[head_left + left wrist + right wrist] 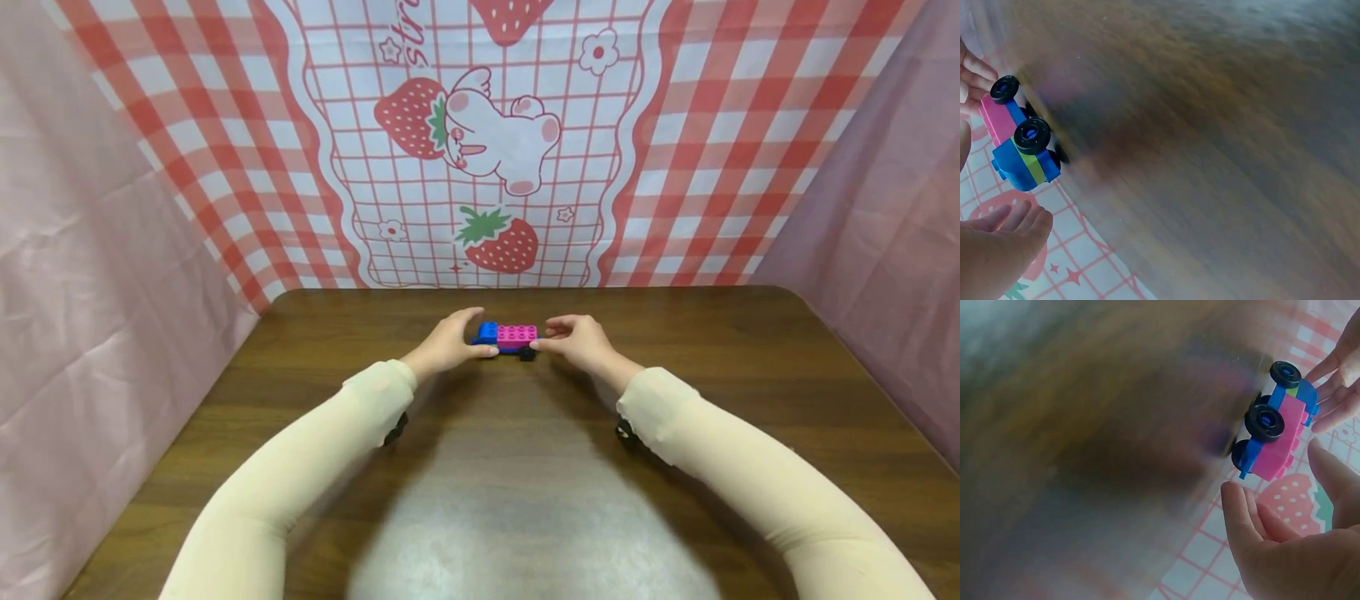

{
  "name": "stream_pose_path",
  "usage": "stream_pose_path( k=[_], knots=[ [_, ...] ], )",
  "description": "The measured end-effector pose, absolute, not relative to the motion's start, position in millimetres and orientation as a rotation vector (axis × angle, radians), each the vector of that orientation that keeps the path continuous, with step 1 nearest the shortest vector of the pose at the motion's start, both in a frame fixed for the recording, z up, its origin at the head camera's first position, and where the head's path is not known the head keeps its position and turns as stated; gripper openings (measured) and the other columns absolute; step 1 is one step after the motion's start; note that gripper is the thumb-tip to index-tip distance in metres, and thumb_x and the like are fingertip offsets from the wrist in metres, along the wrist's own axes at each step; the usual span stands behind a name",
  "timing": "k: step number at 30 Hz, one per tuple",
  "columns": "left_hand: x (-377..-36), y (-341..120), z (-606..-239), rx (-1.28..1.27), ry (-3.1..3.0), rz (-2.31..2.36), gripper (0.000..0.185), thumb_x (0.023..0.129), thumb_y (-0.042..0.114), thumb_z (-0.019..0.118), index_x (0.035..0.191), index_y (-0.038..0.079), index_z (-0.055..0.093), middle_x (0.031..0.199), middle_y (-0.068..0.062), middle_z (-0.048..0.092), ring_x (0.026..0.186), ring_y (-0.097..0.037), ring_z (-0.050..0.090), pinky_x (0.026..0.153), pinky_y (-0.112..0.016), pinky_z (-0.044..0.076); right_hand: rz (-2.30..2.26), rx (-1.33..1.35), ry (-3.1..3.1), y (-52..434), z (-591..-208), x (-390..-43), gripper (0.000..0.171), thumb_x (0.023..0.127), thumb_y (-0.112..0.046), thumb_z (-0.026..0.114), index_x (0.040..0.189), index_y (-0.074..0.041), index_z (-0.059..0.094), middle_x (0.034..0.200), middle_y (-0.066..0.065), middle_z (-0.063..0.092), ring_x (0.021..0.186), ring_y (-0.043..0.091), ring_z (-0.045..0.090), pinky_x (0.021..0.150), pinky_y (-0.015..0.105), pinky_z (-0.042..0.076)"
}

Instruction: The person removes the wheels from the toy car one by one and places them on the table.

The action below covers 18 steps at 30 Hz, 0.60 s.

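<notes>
Dark wood-grain bench (750, 375) with a rounded far edge; a pale glare patch sits on its near middle. Behind it hangs a red-and-white checked cloth (705, 142) printed with strawberries (498, 242), small flowers and a white rabbit (498, 137). Plain pink sheets (82, 275) close off both sides.

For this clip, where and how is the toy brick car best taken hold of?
Probably by the two short ends of the toy brick car, one hand from each side: it lies lengthwise between the left hand and right hand, wheels down on the table.
</notes>
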<state>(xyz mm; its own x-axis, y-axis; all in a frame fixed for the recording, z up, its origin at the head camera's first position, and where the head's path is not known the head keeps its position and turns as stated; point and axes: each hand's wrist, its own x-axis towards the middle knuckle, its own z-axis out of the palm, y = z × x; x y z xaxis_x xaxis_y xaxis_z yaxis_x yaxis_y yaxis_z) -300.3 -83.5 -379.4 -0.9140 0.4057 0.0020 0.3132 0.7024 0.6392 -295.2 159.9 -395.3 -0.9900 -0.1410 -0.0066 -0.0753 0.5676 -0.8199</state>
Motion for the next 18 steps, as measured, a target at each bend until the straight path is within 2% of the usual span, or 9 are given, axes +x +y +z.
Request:
stream_pose_path(
  k=[8, 14, 18],
  knots=[
    [-310, -76, -383, 0.538, 2.719, 1.092, 0.072, 0.086, 0.029, 0.075, 0.143, 0.001, 0.041, 0.146, -0.015, 0.046, 0.136, -0.029, 0.043, 0.113, -0.039, 0.034, -1.409, -0.115, 2.701, 157, -394, -302, 0.058, 0.082, -0.027, 0.078, 0.126, 0.006, 0.060, 0.116, 0.021, 0.067, 0.109, 0.029, 0.063, 0.095, 0.039, 0.049],
    [-317, -71, -386, 0.521, 2.740, 1.075, 0.065, 0.085, 0.028, 0.076, 0.138, 0.002, 0.049, 0.139, -0.016, 0.053, 0.130, -0.028, 0.049, 0.110, -0.038, 0.038, -1.379, -0.103, 2.674, 155, -394, -308, 0.053, 0.083, -0.023, 0.076, 0.124, 0.007, 0.061, 0.118, 0.023, 0.066, 0.097, 0.020, 0.063, 0.083, 0.029, 0.054],
    [-320, -69, -388, 0.482, 2.733, 1.063, 0.063, 0.085, 0.030, 0.075, 0.137, 0.003, 0.051, 0.138, -0.017, 0.054, 0.129, -0.029, 0.050, 0.110, -0.039, 0.038, -1.435, -0.082, 2.596, 153, -394, -311, 0.050, 0.084, -0.018, 0.075, 0.124, 0.008, 0.060, 0.121, 0.024, 0.063, 0.086, 0.011, 0.063, 0.082, 0.029, 0.056]
  ],
)
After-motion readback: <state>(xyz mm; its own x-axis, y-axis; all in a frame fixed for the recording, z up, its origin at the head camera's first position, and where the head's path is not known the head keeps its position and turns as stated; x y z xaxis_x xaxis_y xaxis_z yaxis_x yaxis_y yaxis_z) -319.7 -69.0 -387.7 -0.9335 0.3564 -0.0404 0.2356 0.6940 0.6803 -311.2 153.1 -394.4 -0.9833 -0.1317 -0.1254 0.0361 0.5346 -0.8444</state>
